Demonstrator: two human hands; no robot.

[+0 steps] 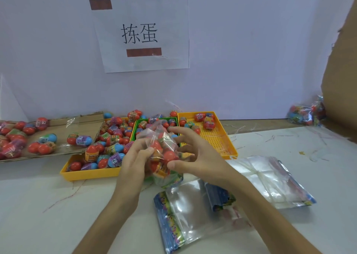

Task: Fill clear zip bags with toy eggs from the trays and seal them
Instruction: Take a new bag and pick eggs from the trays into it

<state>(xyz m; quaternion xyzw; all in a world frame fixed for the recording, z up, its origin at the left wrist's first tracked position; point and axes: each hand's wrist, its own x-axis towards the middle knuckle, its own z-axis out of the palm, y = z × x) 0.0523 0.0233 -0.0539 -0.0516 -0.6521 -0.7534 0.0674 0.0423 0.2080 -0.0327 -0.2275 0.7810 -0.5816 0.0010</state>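
though held up in plain view between both hands, impossible to judge as sealed or unsealed at its crumpled top: filled bag (164, 149), raised above the table (58, 215) and hiding most of the green tray (156, 118) behind it. hard to count the toy eggs (169, 155) inside (red halves and orange wrappers, mostly). pinched on its left side between thumb and fingertips of the left hand (135, 157); cupped from the other side by the right hand (195, 155), fingers spread and curved round it, thumb pressed against its lower part. both forearms cut off by the bottom edge. cut off at the left edge too: a cardboard sheet (63, 130) strewn with loose eggs.

too blurred to read on nearly every egg label, apart from "6+" on a purple wrapper (115, 160). on the wall, a paper sign (143, 33) printed "拣蛋", with one brown-red bar at its top left and another under the characters.

heaped with red-and-blue eggs: left yellow tray (90, 174), just beside the green one. only a handful of eggs at the far end of the right yellow tray (216, 139), its perforated floor otherwise bare. flat on the table under the right wrist, empty zip bags (193, 211) with a colourful printed strip, lettering unreadable. just beyond the right forearm, a tied bundle (270, 180) of more bags, bound crosswise with a pale band. far right, against a cardboard wall (342, 80), packed bags (307, 112) of eggs, blurred.
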